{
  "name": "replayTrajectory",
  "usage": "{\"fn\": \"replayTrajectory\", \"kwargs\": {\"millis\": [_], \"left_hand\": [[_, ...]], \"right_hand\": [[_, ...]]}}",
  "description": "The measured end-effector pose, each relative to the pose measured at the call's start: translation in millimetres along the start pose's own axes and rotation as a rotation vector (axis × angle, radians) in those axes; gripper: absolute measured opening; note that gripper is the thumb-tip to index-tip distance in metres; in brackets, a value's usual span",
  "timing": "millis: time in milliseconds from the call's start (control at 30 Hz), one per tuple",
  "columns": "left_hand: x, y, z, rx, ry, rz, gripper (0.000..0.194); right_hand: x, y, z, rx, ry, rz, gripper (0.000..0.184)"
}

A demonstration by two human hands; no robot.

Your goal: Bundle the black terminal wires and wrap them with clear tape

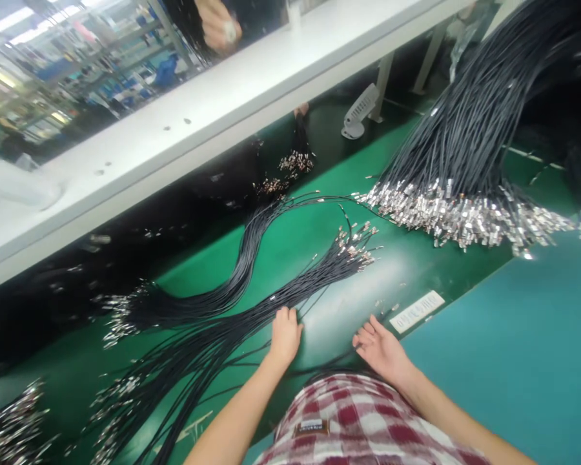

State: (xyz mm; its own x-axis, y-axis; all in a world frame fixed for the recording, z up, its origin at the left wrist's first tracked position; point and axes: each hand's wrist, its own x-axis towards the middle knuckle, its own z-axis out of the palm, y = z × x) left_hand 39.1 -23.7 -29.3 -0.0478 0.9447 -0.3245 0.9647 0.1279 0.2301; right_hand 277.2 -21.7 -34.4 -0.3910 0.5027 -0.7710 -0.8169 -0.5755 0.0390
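My left hand [285,336] is closed, its fingers curled against the near edge of a bundle of thin black cables [252,316] with metal terminals on their ends. What its fingertips pinch is hidden. Palm turned up, my right hand [380,349] has its fingers curled in beside the white label. Black cables [336,360] run from the left along my waist to those fingers, which look closed on them. A second cable bundle [244,268] curves behind the first, its terminals spread at the left.
A large heap of black cables [479,129] with shiny terminals hangs down at the right. More terminals [17,420] lie at the lower left. A white shelf [252,84] crosses above the green table [314,229]. A white label [416,311] sticks near the blue-green mat [513,349].
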Motion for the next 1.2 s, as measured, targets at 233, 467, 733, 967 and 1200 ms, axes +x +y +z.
{"fn": "replayTrajectory", "kwargs": {"millis": [233,467,733,967,1200], "left_hand": [[1,28,5.4,-0.312,-0.299,0.013,0.018],[-46,18,-32.2,-0.759,-0.682,0.235,0.039],[-28,31,-48.6,-0.422,-0.477,0.307,0.031],[-20,20,-30.1,-0.338,-0.681,0.332,0.034],[-43,29,-52.3,-0.22,-0.661,0.419,0.036]], "right_hand": [[4,0,2,-0.116,0.129,0.012,0.035],[3,2,14,-0.343,0.069,-0.028,0.02],[2,8,47,-0.457,-0.217,-0.453,0.036],[18,2,3,-0.311,0.151,-0.204,0.008],[-4,-3,-15,-0.424,0.094,-0.201,0.013]]}}
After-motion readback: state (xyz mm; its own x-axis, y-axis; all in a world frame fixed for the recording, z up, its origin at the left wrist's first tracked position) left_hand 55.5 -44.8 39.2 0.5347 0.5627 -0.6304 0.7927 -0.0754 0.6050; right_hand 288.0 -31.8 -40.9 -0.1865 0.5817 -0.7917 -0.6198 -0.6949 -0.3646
